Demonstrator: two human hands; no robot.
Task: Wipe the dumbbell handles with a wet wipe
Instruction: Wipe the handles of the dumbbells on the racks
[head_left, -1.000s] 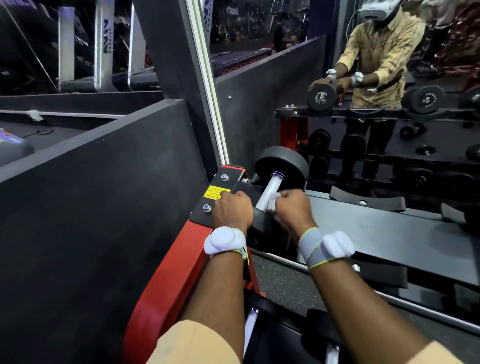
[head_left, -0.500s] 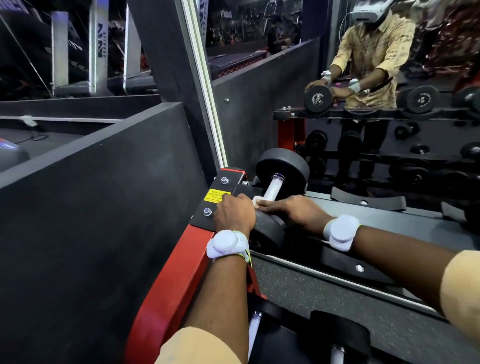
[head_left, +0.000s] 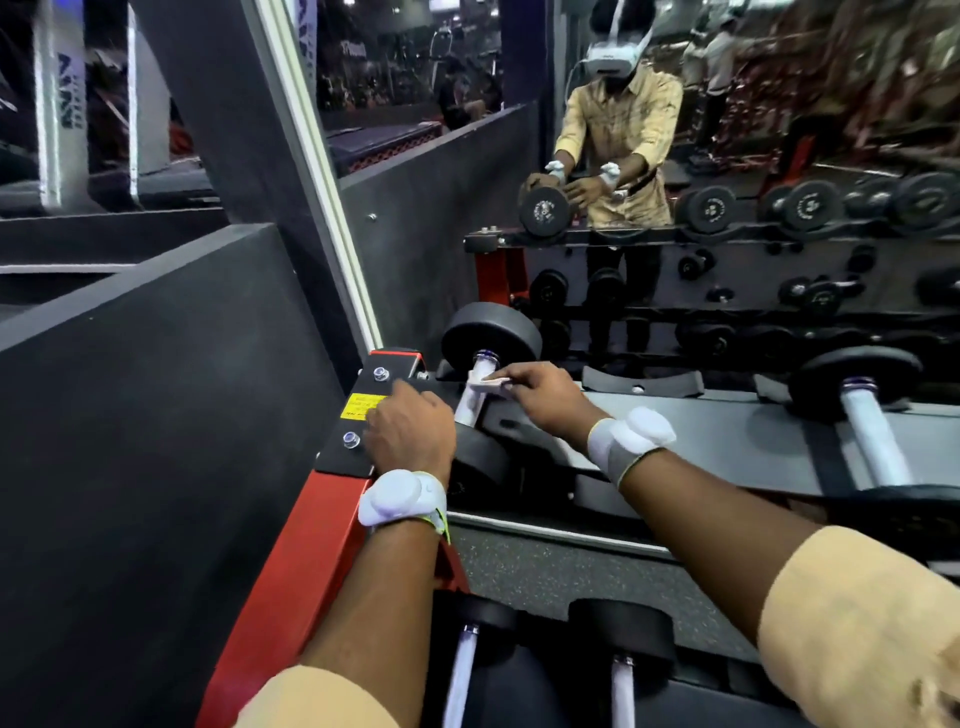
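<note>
While the left hand (head_left: 410, 436), grip hidden, steadies the dumbbell (head_left: 491, 332), the right hand (head_left: 545, 400) has run its pinched wet wipe (head_left: 488, 383) up the handle (head_left: 467, 408), nearly done.

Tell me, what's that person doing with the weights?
A person is cleaning a dumbbell on a gym rack. The right hand pinches a wet wipe against the dumbbell's pale handle, close to the far weight. The left hand rests by the near end, seemingly steadying it. Farther right lies another dumbbell.
</note>
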